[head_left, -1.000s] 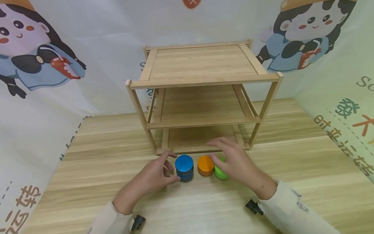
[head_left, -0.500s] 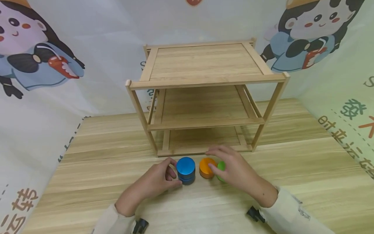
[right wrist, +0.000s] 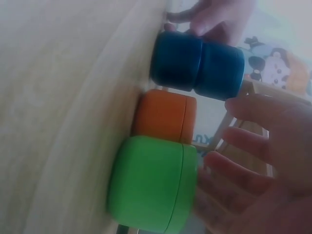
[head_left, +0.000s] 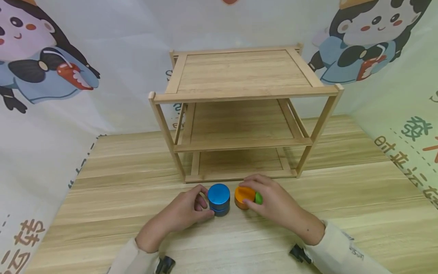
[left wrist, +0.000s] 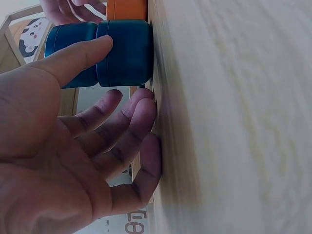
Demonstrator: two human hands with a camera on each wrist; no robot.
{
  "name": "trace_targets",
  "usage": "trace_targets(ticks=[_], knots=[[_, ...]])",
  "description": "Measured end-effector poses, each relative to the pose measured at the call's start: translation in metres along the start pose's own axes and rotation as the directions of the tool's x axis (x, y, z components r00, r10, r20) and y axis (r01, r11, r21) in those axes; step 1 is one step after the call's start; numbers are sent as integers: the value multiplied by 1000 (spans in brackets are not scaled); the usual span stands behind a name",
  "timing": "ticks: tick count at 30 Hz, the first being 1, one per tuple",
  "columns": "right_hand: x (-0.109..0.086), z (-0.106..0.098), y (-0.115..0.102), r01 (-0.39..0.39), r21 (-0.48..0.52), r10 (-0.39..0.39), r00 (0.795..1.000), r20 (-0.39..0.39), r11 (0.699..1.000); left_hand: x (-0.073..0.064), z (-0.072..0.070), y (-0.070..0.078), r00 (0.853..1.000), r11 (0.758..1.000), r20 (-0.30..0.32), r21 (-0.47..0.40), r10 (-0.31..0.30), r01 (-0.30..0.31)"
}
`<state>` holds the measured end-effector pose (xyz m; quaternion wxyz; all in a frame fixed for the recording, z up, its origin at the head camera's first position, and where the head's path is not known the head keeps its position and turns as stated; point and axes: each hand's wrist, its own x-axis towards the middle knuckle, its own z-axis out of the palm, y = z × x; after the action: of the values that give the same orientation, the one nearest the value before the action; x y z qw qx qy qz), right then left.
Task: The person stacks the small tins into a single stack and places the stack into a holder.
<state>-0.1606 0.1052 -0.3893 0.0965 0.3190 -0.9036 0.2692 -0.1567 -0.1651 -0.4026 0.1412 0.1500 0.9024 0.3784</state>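
Two blue lidded tins (head_left: 219,198) stand stacked before the wooden shelf. My left hand (head_left: 186,208) is beside them on the left, fingers loosely bent. In the left wrist view its thumb (left wrist: 80,57) lies across the blue tins, while a gap shows between them and the other fingertips. An orange tin (head_left: 242,195) stands to the right of the stack, with a green tin (right wrist: 148,183) close by it, mostly covered by my right hand in the head view. Above the orange and green tins hovers my right hand (head_left: 268,195), its fingers spread and gripping nothing.
A three-level wooden shelf (head_left: 239,93) stands just behind the tins on the wood-grain table (head_left: 119,167). Cloth with printed cartoon figures (head_left: 369,42) hangs at the back and sides.
My right hand has moved left and slightly down, from over the green tin to over the orange one. The left hand has come slightly closer to the blue tins, which stay put.
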Motion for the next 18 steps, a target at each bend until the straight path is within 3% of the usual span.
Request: trace_targets(ticks=[11,18], knots=[[-2,4,0,-15,-29,17,998,64,999,-2,-1,2,1000,1000,11,-4,6,-6],[-2,6,2,23,-29,-20,997,76,999,-3,-1,4,1000,1000,17,-4,12,-12]])
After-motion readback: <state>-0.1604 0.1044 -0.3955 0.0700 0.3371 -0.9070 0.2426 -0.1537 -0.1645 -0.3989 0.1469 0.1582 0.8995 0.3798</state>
